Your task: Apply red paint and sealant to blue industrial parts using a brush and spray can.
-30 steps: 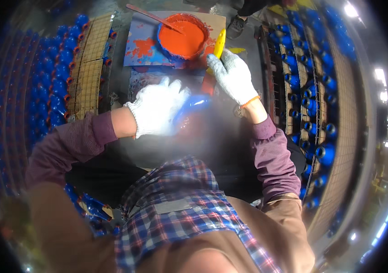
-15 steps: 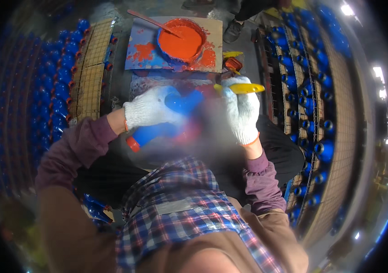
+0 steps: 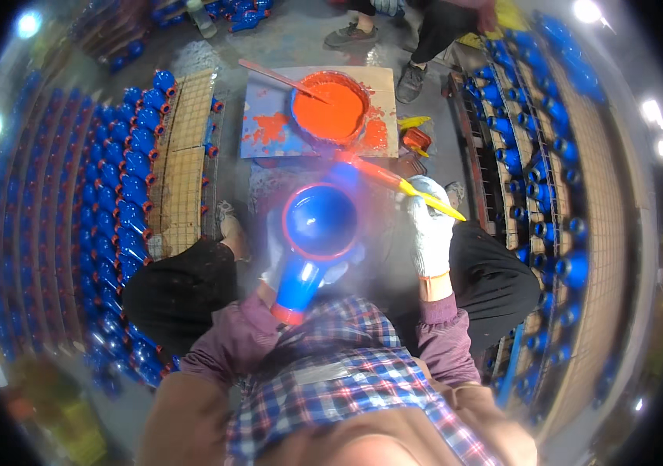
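A glossy blue pipe fitting [image 3: 300, 283] with red rims is in my left hand [image 3: 274, 241], which wears a white knit glove. Its wide round mouth faces up, and a narrower branch points toward my apron. My left fingers wrap round it from beneath and are partly hidden by it. My right hand [image 3: 431, 237], also gloved, is closed on a yellow-handled paintbrush [image 3: 434, 203]. The red-coated brush end lies over the fitting's far branch, blurred; whether it touches cannot be made out. Beyond stands a bucket of orange-red paint [image 3: 330, 109] with a stick [image 3: 285, 81] leaning in it.
The bucket rests on a paint-spattered board [image 3: 260, 132]. A small red container [image 3: 415, 140] lies to its right. Stacked blue fittings [image 3: 137, 163] and a wire-mesh panel [image 3: 184, 155] stand left; racked fittings [image 3: 537, 190] stand right. Another person's shoes [image 3: 410, 81] are at the far right.
The fitting has turned so its wide mouth faces up, and my left hand has moved nearer my body. The brush has swung from beside the fitting to its far branch.
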Available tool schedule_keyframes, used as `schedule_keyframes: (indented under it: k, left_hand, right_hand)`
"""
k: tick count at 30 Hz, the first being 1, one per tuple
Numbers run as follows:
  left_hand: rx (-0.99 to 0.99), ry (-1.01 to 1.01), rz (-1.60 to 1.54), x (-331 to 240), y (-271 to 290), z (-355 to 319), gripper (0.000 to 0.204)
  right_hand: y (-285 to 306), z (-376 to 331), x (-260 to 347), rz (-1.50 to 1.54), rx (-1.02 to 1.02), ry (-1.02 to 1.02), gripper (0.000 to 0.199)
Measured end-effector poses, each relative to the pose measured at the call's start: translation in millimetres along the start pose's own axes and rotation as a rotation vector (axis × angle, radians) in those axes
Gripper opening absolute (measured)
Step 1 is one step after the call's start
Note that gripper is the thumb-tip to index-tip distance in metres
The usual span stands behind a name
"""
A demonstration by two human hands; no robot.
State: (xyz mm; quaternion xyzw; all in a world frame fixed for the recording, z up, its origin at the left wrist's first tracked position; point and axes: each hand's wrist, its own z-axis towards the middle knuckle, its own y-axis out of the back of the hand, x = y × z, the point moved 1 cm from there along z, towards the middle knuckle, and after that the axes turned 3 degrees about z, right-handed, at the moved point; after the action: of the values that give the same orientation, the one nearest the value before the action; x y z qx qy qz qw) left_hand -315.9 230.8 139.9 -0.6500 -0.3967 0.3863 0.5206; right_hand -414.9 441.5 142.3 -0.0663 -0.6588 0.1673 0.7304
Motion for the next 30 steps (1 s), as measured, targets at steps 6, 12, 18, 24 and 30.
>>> schedule_keyframes:
  k: [6,12,18,24,30]
  left_hand:
    - [0.394,0.368,-0.401,11.8,9.8,17.5,0.061]
    - [0.099,0.087,0.161,-19.7,-2.5,1.8,0.104]
    - [0.105,-0.013,1.044,-57.6,-25.6,-2.7,0.128]
    - [0.117,-0.187,1.491,-65.7,-42.8,-5.6,0.122]
    - [0.072,-0.220,1.893,-70.4,-79.3,-1.3,0.095]
  right_hand:
    - [-10.2,-3.0,-12.0,0.273,-0.003,-0.022,0.030]
    - [6.2,-10.7,11.2,0.047,-0.095,0.051,0.030]
    - [11.9,-14.1,67.7,-0.048,-0.028,0.144,0.024]
    - [2.0,-15.2,111.9,-0.209,0.073,0.275,0.020]
    - [-5.1,-22.8,121.3,-0.411,0.075,0.393,0.022]
